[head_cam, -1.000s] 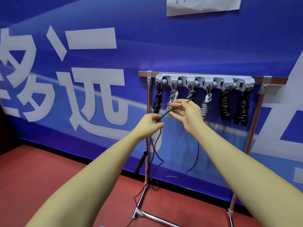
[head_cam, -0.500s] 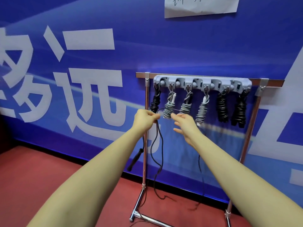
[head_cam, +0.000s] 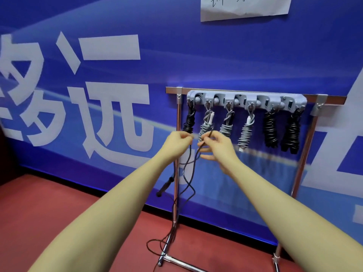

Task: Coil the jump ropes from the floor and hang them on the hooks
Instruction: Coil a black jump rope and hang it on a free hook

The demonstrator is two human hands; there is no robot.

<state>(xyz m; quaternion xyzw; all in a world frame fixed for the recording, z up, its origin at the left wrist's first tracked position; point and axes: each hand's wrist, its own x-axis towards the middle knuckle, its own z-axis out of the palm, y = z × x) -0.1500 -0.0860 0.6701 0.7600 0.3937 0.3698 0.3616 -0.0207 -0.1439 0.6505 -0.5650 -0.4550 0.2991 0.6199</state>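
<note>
The left hand (head_cam: 177,143) is curled in a fist around the black jump rope (head_cam: 191,167), and the right hand (head_cam: 217,147) pinches the same cord between thumb and forefinger, its other fingers spread loosely below. The two hands sit close together, just apart, in front of the lower ends of the hung coils. From the hands the black cord drops in long loose loops, crosses the rack's left post (head_cam: 177,173) and trails onto the red floor (head_cam: 68,222), where it curls beside the rack's foot (head_cam: 176,260). One black handle (head_cam: 165,187) dangles off the floor, left of the post.

Behind the hands, a grey hook strip (head_cam: 245,100) is fixed to the top bar of a metal rack. Six coiled ropes hang from it in a row: a black coil (head_cam: 189,120) at the far left, three grey coils (head_cam: 244,130) in the middle, and two black coils (head_cam: 271,130) on the right. The hands overlap the bottoms of the left black coil and the first grey one.

The rack stands hard against a blue banner wall (head_cam: 216,61) with large white characters, so there is no room behind it. A white paper sheet (head_cam: 245,6) is stuck high on the wall. Open floor lies to the left and toward the person; the right post (head_cam: 302,160) bounds the row on the far side.
</note>
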